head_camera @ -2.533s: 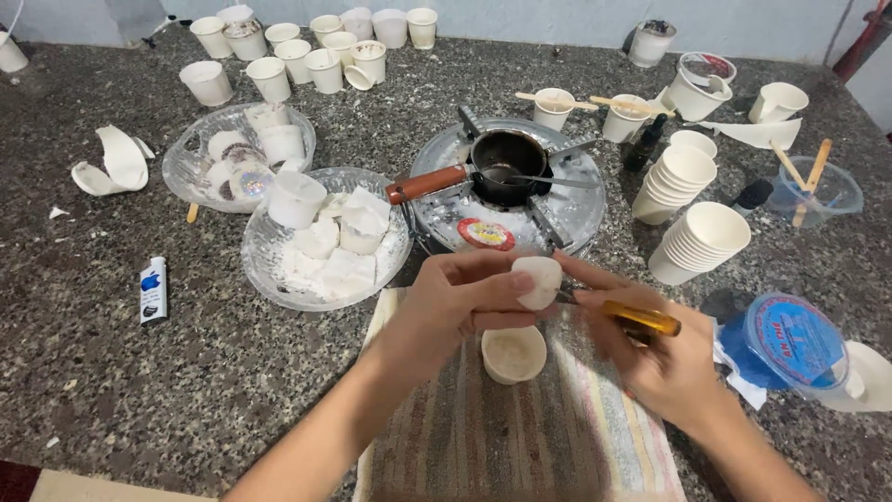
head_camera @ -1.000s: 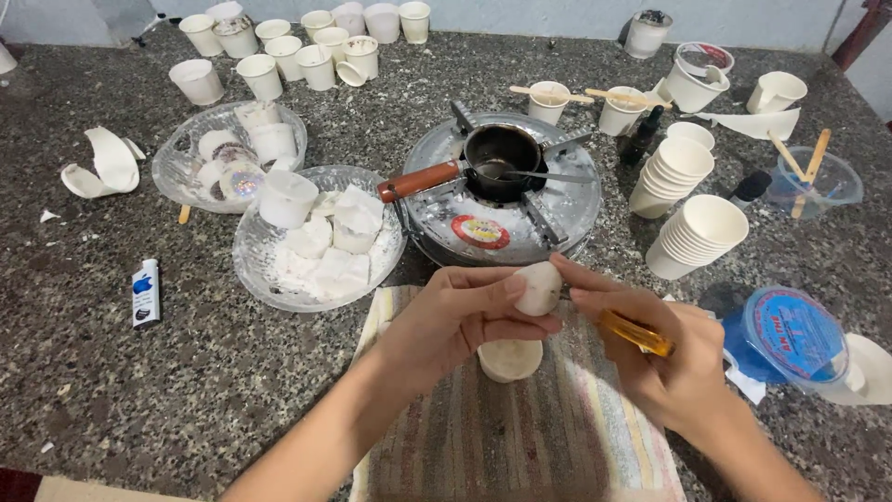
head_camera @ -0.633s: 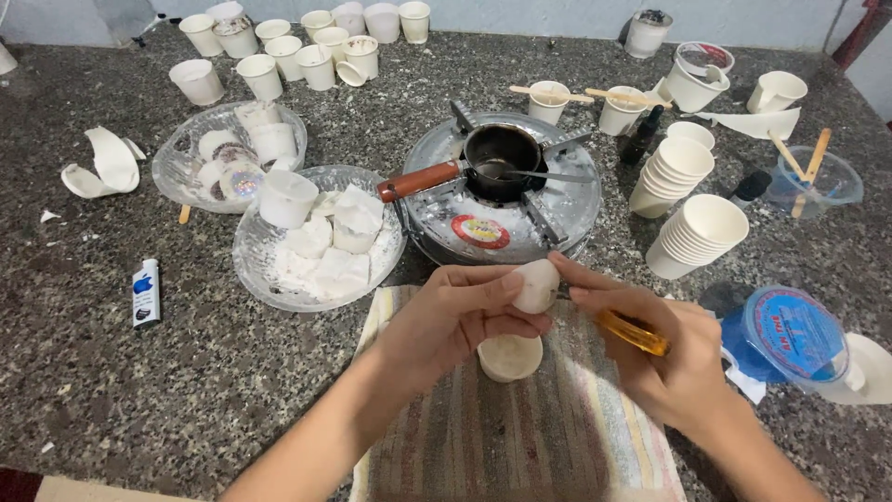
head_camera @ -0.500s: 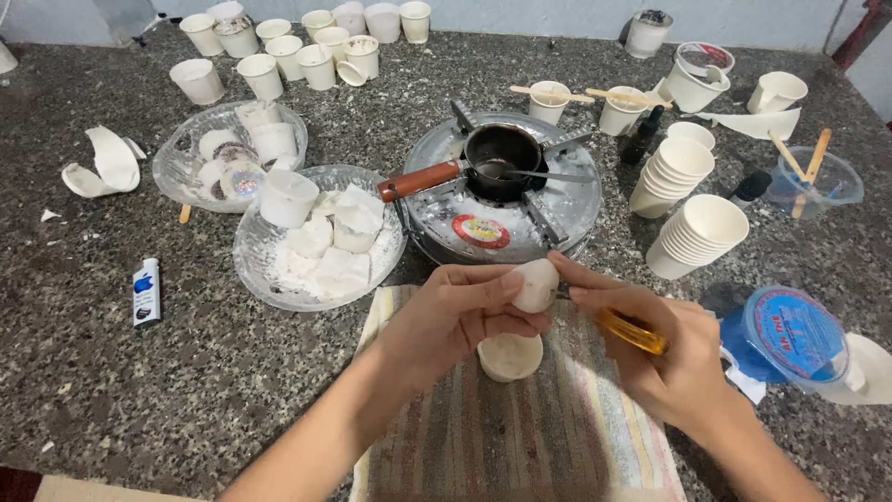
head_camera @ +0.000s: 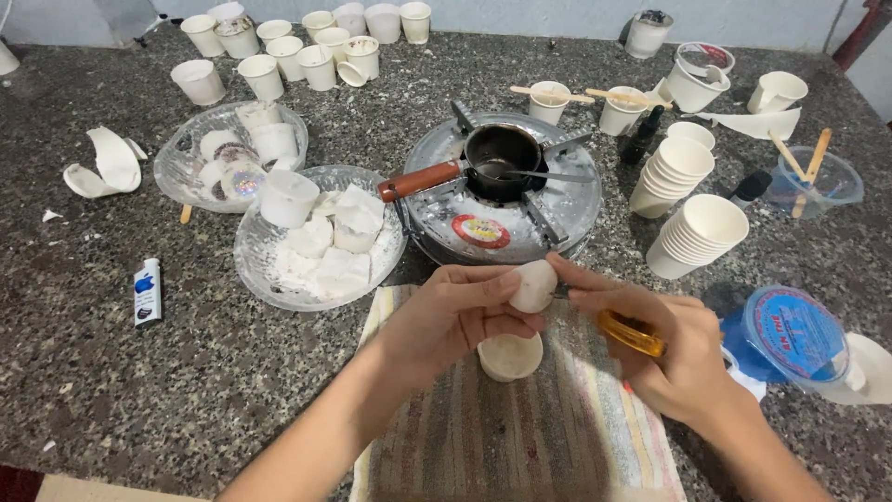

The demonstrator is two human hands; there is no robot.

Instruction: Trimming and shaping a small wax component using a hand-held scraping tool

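Left hand [head_camera: 446, 316] grips a small round white wax puck [head_camera: 533, 285]; right hand [head_camera: 669, 349], just beside it, holds an amber-handled tool [head_camera: 630, 332].

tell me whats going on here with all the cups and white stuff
A person works over a striped cloth on a stone counter. The left hand holds up a small white puck; the right hand points an orange-handled tool at it. A second puck lies on the cloth. Behind sit a small pot on a burner, bowls of white chunks and paper cups.
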